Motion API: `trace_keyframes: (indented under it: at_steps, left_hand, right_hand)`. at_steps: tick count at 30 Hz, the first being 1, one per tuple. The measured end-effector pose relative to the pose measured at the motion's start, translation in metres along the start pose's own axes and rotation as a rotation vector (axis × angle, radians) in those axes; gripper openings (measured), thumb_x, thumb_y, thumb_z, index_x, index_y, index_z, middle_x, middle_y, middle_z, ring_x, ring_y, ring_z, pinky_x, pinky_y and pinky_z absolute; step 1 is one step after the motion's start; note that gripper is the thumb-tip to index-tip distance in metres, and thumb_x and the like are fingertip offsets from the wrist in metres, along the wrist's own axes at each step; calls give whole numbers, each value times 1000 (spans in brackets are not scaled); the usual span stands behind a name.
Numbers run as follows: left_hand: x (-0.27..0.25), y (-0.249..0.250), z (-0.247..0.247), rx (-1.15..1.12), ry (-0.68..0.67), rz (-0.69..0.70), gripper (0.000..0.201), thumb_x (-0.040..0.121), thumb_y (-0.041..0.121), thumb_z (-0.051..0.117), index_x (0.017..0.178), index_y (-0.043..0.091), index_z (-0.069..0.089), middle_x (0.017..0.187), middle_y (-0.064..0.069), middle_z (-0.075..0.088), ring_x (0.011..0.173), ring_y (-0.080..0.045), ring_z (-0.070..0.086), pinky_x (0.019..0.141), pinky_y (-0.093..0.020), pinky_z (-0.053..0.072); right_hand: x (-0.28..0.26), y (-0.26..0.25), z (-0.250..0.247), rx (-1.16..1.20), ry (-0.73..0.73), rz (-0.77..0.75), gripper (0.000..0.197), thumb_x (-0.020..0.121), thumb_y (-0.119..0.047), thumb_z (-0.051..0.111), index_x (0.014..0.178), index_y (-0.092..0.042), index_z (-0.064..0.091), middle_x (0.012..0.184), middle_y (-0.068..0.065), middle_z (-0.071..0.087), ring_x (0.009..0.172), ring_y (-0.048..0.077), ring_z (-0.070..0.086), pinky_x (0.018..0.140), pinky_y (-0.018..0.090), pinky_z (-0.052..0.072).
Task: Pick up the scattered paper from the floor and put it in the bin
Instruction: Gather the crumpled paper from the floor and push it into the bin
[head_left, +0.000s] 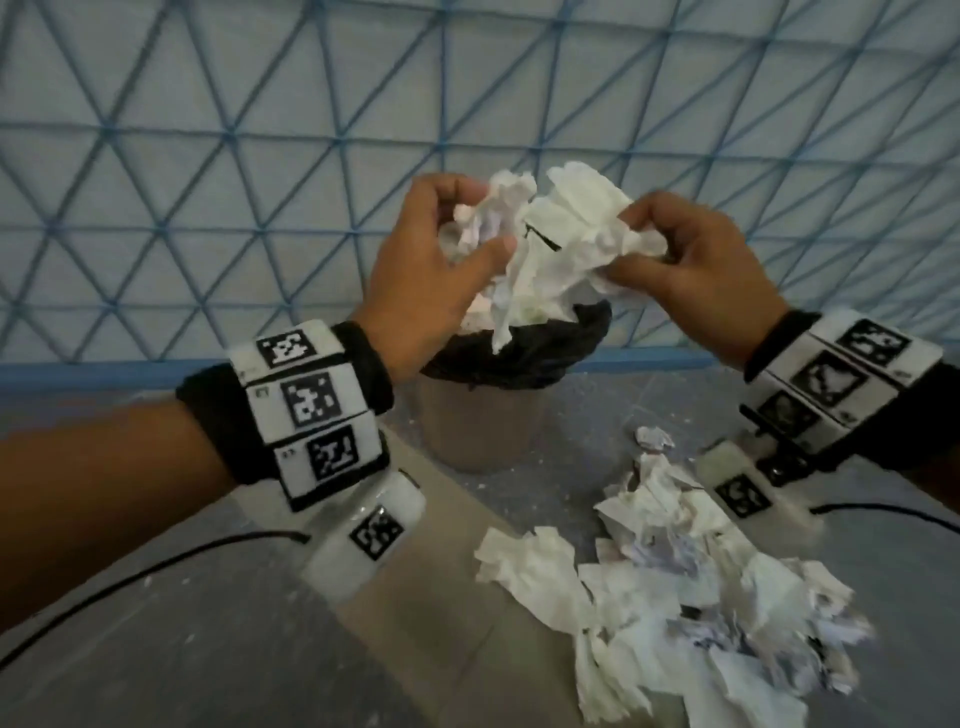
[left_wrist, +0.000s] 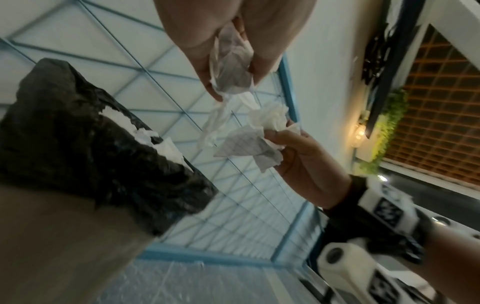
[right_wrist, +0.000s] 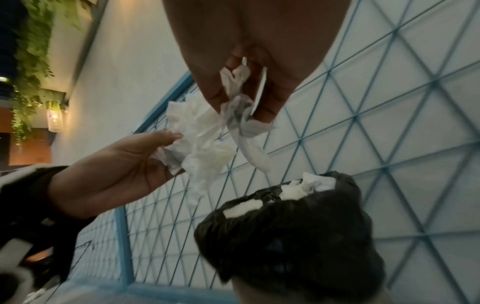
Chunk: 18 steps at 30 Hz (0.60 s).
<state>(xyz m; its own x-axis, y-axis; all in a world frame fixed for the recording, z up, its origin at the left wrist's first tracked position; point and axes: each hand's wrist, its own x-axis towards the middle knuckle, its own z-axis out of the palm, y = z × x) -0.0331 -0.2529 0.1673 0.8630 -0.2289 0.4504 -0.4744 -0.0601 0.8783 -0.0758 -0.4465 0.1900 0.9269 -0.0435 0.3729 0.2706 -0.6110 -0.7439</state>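
A bunch of crumpled white paper (head_left: 545, 244) hangs in the air just above the bin (head_left: 483, 426), a brown tub lined with a black bag (head_left: 524, 348). My left hand (head_left: 441, 244) grips its left part with curled fingers and thumb. My right hand (head_left: 670, 244) pinches its right part. In the left wrist view my left hand (left_wrist: 233, 67) holds crumpled paper (left_wrist: 231, 70). My right hand (right_wrist: 244, 94) pinches a strip of paper (right_wrist: 239, 109) in the right wrist view. White paper (right_wrist: 298, 189) sits inside the bag.
A heap of crumpled paper (head_left: 691, 597) lies on the grey floor at the front right, with one small scrap (head_left: 653, 437) nearer the bin. A wall of blue triangular lattice (head_left: 208, 156) stands right behind the bin. Black cables (head_left: 135, 577) trail from both wrist cameras.
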Motion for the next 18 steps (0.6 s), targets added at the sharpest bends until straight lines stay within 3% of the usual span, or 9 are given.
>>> trace_keyframes:
  at_steps: [2, 4, 7, 9, 11, 14, 16, 18]
  left_hand:
    - [24, -12, 8, 107, 80, -38, 32, 84, 17, 65, 101, 21, 38, 103, 7, 47, 100, -9, 47, 91, -19, 40]
    - [43, -28, 16, 188, 119, -68, 36, 84, 13, 64, 100, 17, 32, 108, 1, 42, 101, -12, 44, 91, -22, 39]
    - [54, -47, 23, 278, 95, -110, 41, 81, 8, 63, 99, 15, 27, 108, -6, 36, 101, -17, 40, 85, -20, 36]
    - [56, -54, 25, 432, 10, -163, 36, 83, 13, 62, 106, 13, 35, 114, -10, 40, 103, -23, 44, 83, -18, 34]
    - [54, -61, 24, 769, -158, -183, 41, 87, 22, 57, 120, 2, 43, 129, -18, 44, 119, -32, 43, 101, -32, 34]
    - [52, -66, 16, 1206, -369, -94, 46, 89, 32, 53, 123, 2, 49, 132, -19, 47, 123, -37, 40, 102, -44, 35]
    - [53, -69, 8, 1324, -410, -47, 44, 87, 30, 56, 123, 4, 53, 131, -20, 47, 122, -39, 41, 99, -46, 38]
    - [55, -68, 4, 1287, -452, -130, 42, 86, 25, 59, 123, 5, 55, 132, -22, 44, 120, -41, 45, 97, -46, 41]
  right_hand:
    - [31, 1, 11, -111, 2, 25, 17, 72, -15, 70, 82, -20, 57, 81, 7, 53, 78, 18, 49, 70, 28, 41]
    - [52, 6, 29, -230, -52, 61, 16, 74, -12, 68, 85, -20, 57, 86, 6, 56, 86, 20, 54, 77, 33, 45]
    - [62, 17, 56, -400, -116, 125, 25, 78, -9, 62, 102, -10, 57, 95, 14, 60, 96, 28, 59, 73, 28, 40]
    - [60, 23, 71, -469, -181, 117, 29, 79, -5, 57, 104, -11, 44, 85, 14, 56, 89, 32, 58, 67, 30, 37]
    - [58, 27, 81, -548, -248, 68, 34, 78, -5, 55, 100, -16, 31, 88, 15, 52, 87, 33, 55, 69, 35, 39]
    - [63, 26, 88, -775, -320, 37, 43, 78, -3, 57, 117, -6, 40, 126, 24, 42, 111, 39, 49, 89, 48, 43]
    - [67, 25, 89, -940, -333, 16, 36, 82, 2, 52, 118, 0, 46, 133, 25, 34, 115, 41, 46, 92, 50, 44]
    - [72, 23, 95, -980, -383, 63, 32, 85, 1, 50, 118, 3, 50, 131, 25, 39, 113, 40, 49, 95, 47, 44]
